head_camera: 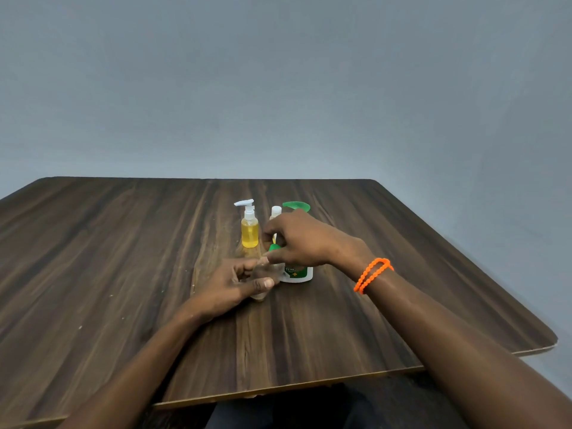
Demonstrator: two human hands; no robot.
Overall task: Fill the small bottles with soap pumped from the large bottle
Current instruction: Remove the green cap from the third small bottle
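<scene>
While both forearms reach out over the wooden table [123,243], the left hand [235,281] curls its fingers and thumb round a clear small bottle [259,294] standing at mid-table. Right hand [305,239], orange bracelet [371,274] at the wrist, arches over the large bottle [297,274], fingers bent on its green pump [274,247]. Behind stand a yellow pump bottle [249,230], a white-capped bottle [275,211] and a green funnel [296,206].

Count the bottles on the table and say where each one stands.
4. Yellow pump bottle at the back left; white-capped bottle behind the right hand; large white bottle under it; clear small bottle in the left hand. More may be hidden.
</scene>
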